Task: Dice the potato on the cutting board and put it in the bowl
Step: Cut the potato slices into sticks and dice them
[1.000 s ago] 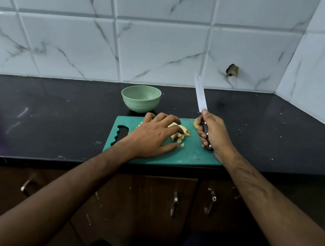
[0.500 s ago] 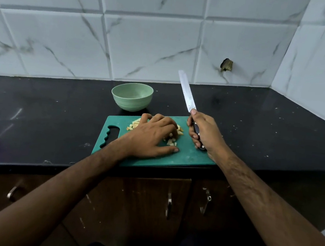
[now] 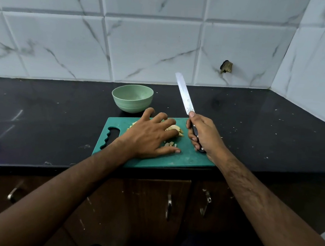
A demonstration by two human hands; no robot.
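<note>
- Resting on the teal plastic cutting board (image 3: 183, 160), pale cut potato pieces (image 3: 174, 129) lie under the spread left hand (image 3: 150, 135)
- Right hand (image 3: 202, 134) clamps the long steel knife (image 3: 184, 94), blade raised
- Pale green round bowl (image 3: 132, 98) looks empty: dicing partly done, transfer remains

A black, glossy stone countertop (image 3: 257, 122) flecked with pale crumbs carries two things directly. A teal plastic cutting board (image 3: 184, 158) with a wavy cut-out handle lies at its front edge, beneath the hand gripping the knife. A pale green round bowl (image 3: 132, 98) stands just behind the board, left of that grip and beyond it.
</note>
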